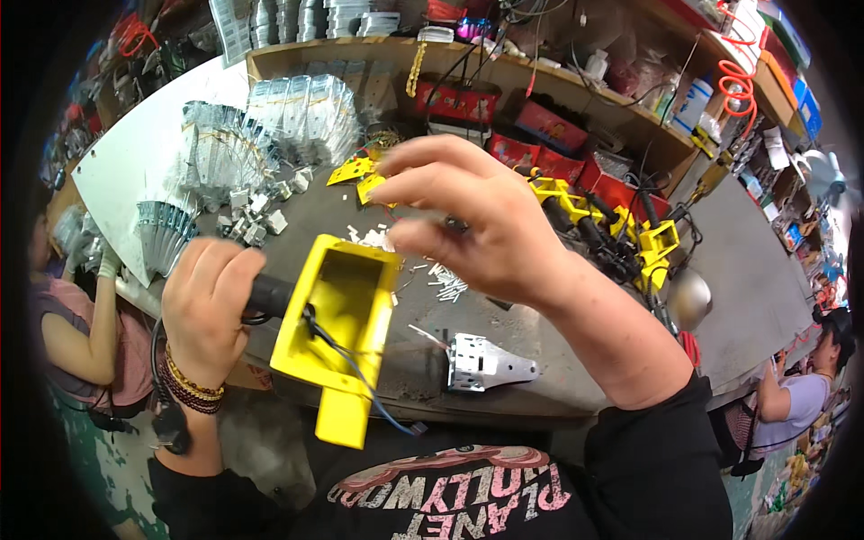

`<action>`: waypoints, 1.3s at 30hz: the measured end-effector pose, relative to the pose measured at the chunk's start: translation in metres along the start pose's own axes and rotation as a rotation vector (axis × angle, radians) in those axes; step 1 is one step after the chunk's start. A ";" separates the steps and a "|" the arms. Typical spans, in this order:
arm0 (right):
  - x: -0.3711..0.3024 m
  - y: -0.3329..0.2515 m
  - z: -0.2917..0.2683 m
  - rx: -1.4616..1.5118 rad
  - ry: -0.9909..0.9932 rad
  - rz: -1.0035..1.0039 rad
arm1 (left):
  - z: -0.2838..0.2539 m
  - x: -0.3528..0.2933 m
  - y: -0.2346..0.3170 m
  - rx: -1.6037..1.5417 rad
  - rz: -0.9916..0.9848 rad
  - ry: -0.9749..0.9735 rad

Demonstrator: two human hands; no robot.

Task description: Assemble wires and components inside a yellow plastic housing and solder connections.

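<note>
My left hand [205, 301] is wrapped round the black handle [270, 295] of a yellow rectangular housing [342, 416], held above the table's near edge. The housing's open side faces up, and a thin dark wire [364, 373] with a small plug end hangs out over its rim. Up and to the right of it, my right hand [477, 207] is raised with fingers apart, near yellow perforated plates [349, 171]. A small dark spot shows by its palm; I cannot make out what it is. On the table lies a silver perforated metal bracket [490, 363] with short wires.
Stacks of metal plates [301, 117] and small white blocks [252, 211] lie back left. Short white tubes [447, 282] are scattered mid-table. Yellow housings with black cables [630, 238] pile up at right, before red boxes [553, 126]. People sit at left [85, 333] and right [801, 391].
</note>
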State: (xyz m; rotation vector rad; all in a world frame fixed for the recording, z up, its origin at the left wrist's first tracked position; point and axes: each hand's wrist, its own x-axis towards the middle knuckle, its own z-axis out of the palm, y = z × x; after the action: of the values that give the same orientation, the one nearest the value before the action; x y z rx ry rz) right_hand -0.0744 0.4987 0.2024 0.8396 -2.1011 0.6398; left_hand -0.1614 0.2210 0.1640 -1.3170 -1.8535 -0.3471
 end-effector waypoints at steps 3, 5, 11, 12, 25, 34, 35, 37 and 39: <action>-0.054 0.010 0.029 -0.273 -0.557 0.472 | 0.022 -0.048 -0.020 -0.008 -0.053 -0.136; -0.089 -0.003 0.048 -0.336 -0.782 0.619 | 0.038 -0.066 -0.013 -0.031 -0.115 -0.253; -0.135 0.005 0.067 -0.151 -0.626 0.706 | 0.078 -0.078 0.006 -0.149 -0.160 -0.317; -0.142 0.005 0.067 -0.022 -0.517 0.701 | 0.083 -0.078 0.010 -0.157 -0.150 -0.326; -0.167 -0.013 0.032 -0.016 -0.455 0.718 | 0.107 -0.068 0.065 -0.236 -0.200 -0.347; -0.205 -0.031 0.016 0.002 -0.406 0.755 | 0.103 -0.041 0.077 -0.563 -0.189 -0.523; -0.205 -0.032 0.015 -0.024 -0.412 0.727 | 0.096 -0.035 0.075 -0.693 -0.218 -0.530; -0.206 -0.035 0.015 -0.050 -0.414 0.707 | 0.099 -0.025 0.076 -0.708 -0.218 -0.489; -0.207 -0.036 0.014 -0.066 -0.380 0.722 | 0.111 -0.010 0.085 -0.629 -0.110 -0.460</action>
State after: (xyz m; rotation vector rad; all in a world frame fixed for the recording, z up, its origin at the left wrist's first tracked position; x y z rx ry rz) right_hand 0.0460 0.5384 0.0347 0.1370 -2.7756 0.8104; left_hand -0.1358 0.3197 0.0681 -1.8308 -2.3117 -0.7861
